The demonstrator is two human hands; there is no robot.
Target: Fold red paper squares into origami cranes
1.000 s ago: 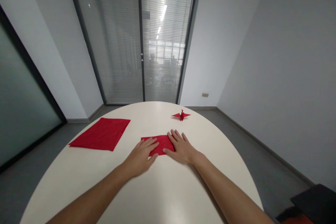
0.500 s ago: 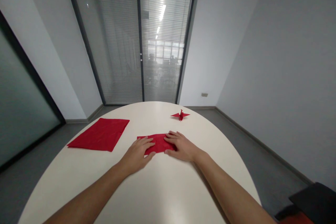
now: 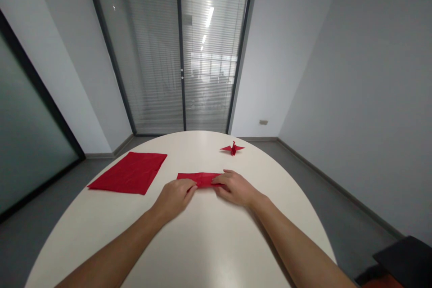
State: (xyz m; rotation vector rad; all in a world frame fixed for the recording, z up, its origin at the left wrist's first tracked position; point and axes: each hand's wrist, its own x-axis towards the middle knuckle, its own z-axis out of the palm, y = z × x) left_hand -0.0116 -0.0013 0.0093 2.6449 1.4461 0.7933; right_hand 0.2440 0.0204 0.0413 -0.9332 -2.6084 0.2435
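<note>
On the table point(image 3: 209, 243), at 12 o'clock: left hand point(image 3: 175, 193) and right hand point(image 3: 236, 188), flat before, now curled and pinching the folded paper point(image 3: 200, 178). Narrower strip, so probably a fresh fold. Beyond: red sheet point(image 3: 130, 172) at 10 o'clock, paper crane point(image 3: 232, 148) at 1 o'clock.

- The folded red paper point(image 3: 199, 178) now shows as a narrower strip than before.
- Both the left hand point(image 3: 175, 195) and right hand point(image 3: 234, 187) curl their fingers from flat onto its near edge.
</note>
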